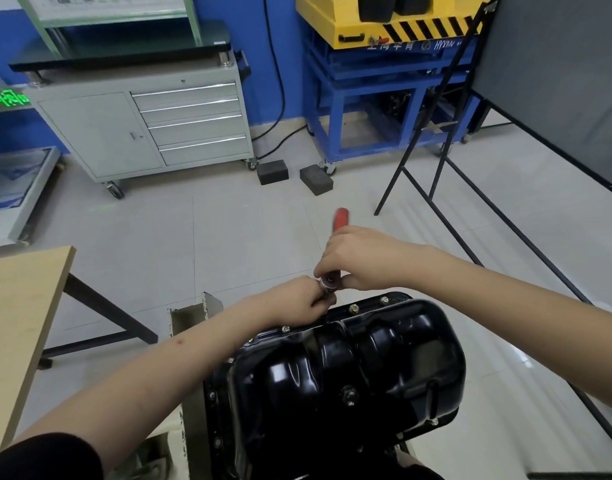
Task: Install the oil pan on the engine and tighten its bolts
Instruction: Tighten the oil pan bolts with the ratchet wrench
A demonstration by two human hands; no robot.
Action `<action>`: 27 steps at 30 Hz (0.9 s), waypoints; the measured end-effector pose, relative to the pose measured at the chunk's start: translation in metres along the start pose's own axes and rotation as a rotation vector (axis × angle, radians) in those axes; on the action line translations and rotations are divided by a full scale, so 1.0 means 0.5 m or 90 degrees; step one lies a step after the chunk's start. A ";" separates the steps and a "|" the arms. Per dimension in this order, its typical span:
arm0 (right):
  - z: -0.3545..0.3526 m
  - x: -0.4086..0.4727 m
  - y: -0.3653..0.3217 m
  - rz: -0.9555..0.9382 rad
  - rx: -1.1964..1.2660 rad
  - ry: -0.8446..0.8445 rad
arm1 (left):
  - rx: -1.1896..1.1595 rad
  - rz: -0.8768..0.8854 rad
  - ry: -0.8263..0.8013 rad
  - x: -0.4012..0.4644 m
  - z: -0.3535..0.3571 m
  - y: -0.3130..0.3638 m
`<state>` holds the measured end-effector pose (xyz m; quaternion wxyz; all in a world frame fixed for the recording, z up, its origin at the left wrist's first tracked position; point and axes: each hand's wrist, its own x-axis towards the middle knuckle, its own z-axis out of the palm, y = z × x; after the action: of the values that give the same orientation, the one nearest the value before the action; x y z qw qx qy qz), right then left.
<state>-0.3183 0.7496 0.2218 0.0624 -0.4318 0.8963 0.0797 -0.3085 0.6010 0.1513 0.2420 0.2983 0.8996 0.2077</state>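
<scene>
Left hand [306, 299]: fingers pinched at the ratchet's socket end, probably steadying it on a bolt at the oil pan's far rim.
Ratchet [332, 280]: red handle points away.
Right hand [361, 258]: fingers wrapped round the handle for leverage.
Oil pan [360, 365]: seated on the engine.

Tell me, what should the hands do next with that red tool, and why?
Probably swing the red-handled wrench to tighten. Its head sits at the far rim of the black oil pan, the right hand grips the handle, and the left hand steadies the socket.
</scene>
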 end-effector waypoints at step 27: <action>-0.003 -0.016 -0.008 0.052 -0.058 -0.016 | -0.066 -0.033 -0.004 0.013 0.002 0.009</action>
<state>-0.3105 0.7530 0.2244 0.0503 -0.3965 0.9077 0.1282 -0.3105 0.6086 0.1507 0.2655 0.2623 0.8944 0.2464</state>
